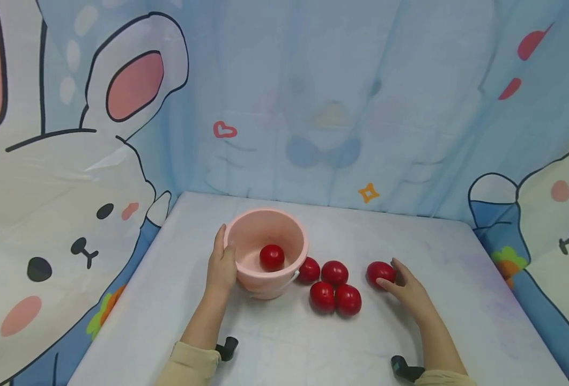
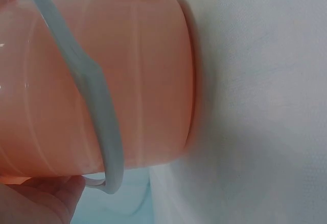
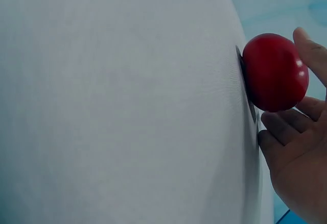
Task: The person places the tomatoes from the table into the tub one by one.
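Note:
A pink bucket (image 1: 252,276) with a white handle (image 2: 99,101) stands on the white table, its mouth toward the head camera. My left hand (image 1: 222,268) holds it by the left side, thumb at the rim. Inside lies one glossy red apple (image 1: 272,258). Off to the right, another red apple (image 1: 378,273) rests on the table, and my right hand (image 1: 412,297) reaches around its right side. In the right wrist view, the thumb is close along that apple (image 3: 273,73) and the fairly straight fingers are at its lower side.
Several more red apples (image 1: 334,273) sit close together just right of the bucket. The white tablecloth (image 1: 284,348) covers the table, and a blue curtain (image 1: 265,80) with cartoon rabbits hangs behind and at the sides.

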{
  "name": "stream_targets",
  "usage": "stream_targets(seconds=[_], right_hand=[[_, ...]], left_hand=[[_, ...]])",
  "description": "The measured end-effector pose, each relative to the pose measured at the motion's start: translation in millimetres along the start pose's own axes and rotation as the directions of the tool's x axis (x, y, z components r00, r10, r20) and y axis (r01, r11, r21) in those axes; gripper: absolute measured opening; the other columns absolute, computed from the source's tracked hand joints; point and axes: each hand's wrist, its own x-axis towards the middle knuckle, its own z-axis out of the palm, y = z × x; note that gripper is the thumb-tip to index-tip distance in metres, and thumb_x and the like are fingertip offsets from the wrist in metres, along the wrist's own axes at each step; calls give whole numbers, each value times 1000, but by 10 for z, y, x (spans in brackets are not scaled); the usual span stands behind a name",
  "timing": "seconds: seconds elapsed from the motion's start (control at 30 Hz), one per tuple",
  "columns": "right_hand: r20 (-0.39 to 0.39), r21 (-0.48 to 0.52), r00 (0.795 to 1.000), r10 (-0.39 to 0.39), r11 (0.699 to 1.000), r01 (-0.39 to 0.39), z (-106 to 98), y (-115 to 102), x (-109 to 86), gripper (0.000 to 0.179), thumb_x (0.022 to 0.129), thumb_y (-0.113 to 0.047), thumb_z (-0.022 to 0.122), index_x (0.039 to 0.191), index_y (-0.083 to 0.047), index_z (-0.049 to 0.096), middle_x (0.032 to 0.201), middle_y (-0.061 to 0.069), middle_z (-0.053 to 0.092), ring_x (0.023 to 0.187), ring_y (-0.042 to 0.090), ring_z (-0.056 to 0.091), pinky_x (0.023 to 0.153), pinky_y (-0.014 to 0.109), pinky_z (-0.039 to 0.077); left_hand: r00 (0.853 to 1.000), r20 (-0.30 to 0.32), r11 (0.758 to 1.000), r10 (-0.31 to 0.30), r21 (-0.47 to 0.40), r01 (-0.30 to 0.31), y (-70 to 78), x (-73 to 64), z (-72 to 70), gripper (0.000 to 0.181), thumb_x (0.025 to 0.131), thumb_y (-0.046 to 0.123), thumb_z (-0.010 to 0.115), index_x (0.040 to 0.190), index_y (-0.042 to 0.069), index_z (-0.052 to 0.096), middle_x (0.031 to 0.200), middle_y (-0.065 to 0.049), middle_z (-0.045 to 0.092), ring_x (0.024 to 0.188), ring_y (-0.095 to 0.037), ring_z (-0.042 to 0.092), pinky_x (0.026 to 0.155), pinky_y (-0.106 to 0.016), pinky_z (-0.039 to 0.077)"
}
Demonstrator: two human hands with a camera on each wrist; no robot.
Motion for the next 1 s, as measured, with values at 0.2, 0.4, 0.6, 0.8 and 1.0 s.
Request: stream_targets(seconds=[0.2, 0.4, 0.6, 0.8, 1.0], right_hand=[[-23, -13, 999, 29, 999, -29, 31, -20, -14, 105, 82, -63, 67, 160, -19, 13, 161, 25, 20, 146, 51, 20, 108, 69, 33], [-39, -2, 998, 56, 998, -56, 77, -18, -20, 99, 84, -62, 66, 160, -21, 16, 162, 24, 20, 147, 49, 17, 110, 70, 30], [-61, -14, 997, 46, 999, -47, 116, 28, -8, 96, 86, -62, 64, 160, -22, 17, 162, 23, 21, 147, 49, 18, 110, 70, 30], [-68, -16, 997, 42, 999, -43, 123, 29, -11, 97, 85, -64, 63, 159, -23, 18, 162, 22, 22, 147, 49, 18, 109, 70, 30], [-50, -37, 998, 28, 999, -30, 74, 22, -20, 97, 85, -65, 62, 159, -21, 18, 160, 24, 24, 146, 50, 21, 108, 70, 32]], left_hand=[[1000, -8, 1000, 8, 9, -8, 11, -10, -9, 52, 104, 44, 30, 155, 46, 16, 164, 15, 19, 154, -16, 15, 123, -53, 20], [1000, -8, 1000, 8, 11, -8, 3, -3, -12, 52, 104, 44, 30, 154, 47, 16, 164, 15, 19, 154, -16, 15, 123, -53, 20], [1000, -13, 1000, 24, 9, -23, -17, -9, -14, 52, 104, 43, 31, 155, 45, 18, 164, 13, 21, 154, -17, 17, 124, -52, 19], [999, -15, 999, 39, 9, -39, -23, -6, -20, 52, 105, 42, 31, 155, 43, 19, 163, 11, 23, 153, -17, 18, 125, -50, 17], [1000, -6, 1000, 28, 4, -28, -26, 4, -10, 53, 105, 43, 31, 156, 43, 18, 164, 12, 22, 154, -18, 16, 124, -52, 18]])
